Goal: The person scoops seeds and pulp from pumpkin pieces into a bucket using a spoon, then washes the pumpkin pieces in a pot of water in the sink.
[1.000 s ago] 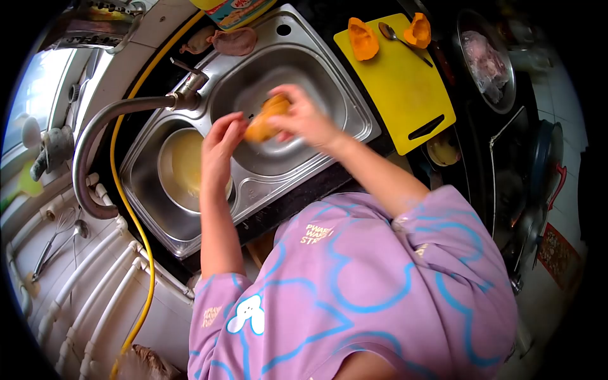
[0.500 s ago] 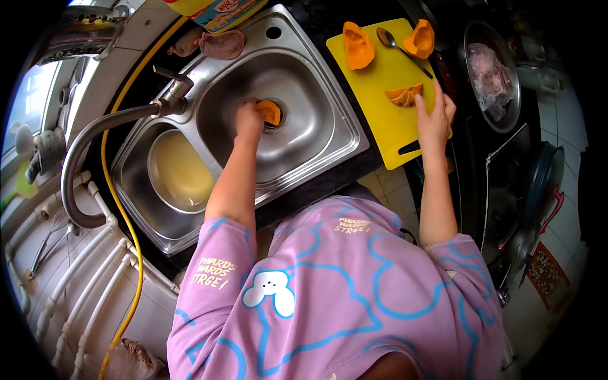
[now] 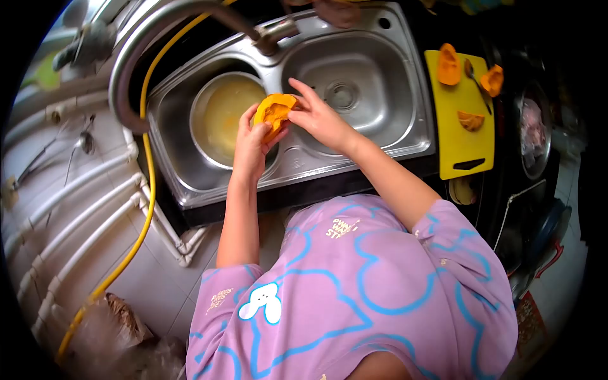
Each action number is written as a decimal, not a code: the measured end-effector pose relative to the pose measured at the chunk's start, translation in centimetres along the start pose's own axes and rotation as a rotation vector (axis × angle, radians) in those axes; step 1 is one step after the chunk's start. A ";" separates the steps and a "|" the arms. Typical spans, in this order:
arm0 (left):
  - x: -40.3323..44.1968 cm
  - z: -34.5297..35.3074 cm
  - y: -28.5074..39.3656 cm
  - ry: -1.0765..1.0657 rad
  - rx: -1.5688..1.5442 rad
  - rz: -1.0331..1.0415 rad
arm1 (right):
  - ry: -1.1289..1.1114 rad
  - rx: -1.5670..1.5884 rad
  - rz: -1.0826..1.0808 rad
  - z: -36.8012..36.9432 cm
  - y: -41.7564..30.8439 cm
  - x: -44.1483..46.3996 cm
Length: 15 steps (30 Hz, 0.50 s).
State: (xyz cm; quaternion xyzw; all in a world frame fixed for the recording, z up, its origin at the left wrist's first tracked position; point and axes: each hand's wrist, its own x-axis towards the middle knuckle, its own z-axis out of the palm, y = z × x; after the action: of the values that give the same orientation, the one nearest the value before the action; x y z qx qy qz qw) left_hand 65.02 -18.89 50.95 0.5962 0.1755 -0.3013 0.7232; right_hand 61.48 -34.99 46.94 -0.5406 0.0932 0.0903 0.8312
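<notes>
My left hand [image 3: 249, 145] is closed around a wedge of orange pumpkin [image 3: 271, 107], its hollowed inner side turned up. It is held above the divider between the two sink basins, close to the bowl. My right hand [image 3: 322, 124] comes in from the right with its fingers stretched apart, and the thumb touches the edge of the wedge. Below and to the left, a metal bowl [image 3: 197, 114] of cloudy yellowish water stands in the smaller sink basin [image 3: 170, 136]. The larger basin [image 3: 380, 95] with its drain lies behind my right hand.
A curved faucet [image 3: 120, 76] arches over the left side. On the yellow cutting board [image 3: 453, 136] at right lie pumpkin pieces [image 3: 449, 63] and a spoon [image 3: 472, 71]. Beyond it is a metal bowl with bagged meat [image 3: 532, 126]. A yellow hose [image 3: 151, 183] runs down the left.
My left hand has lifted the pumpkin wedge out of the larger basin towards the bowl. My right hand has left the piece on the cutting board and come to the wedge. The view has shifted.
</notes>
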 end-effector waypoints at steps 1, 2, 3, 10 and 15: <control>-0.6 -1.5 0.1 0.024 -0.010 -0.001 | -0.021 0.002 0.015 1.3 1.3 1.4; -1.1 -3.1 0.2 0.022 0.024 0.026 | -0.071 -0.039 0.047 2.5 2.6 2.6; -1.6 -4.6 0.2 0.019 0.059 0.050 | -0.120 -0.080 0.079 3.9 3.2 3.3; -2.2 -11.3 -0.9 0.166 0.095 0.088 | -0.187 -0.012 0.143 9.8 4.9 3.1; -1.7 -13.5 -1.4 0.148 0.122 0.086 | -0.228 -0.155 0.138 10.6 5.6 2.8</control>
State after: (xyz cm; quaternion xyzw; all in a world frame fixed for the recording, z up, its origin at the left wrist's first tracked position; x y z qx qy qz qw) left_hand 64.24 -5.57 47.82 0.6666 0.1841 -0.2351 0.6830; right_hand 63.39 -22.96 45.50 -0.5818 0.0278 0.2150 0.7839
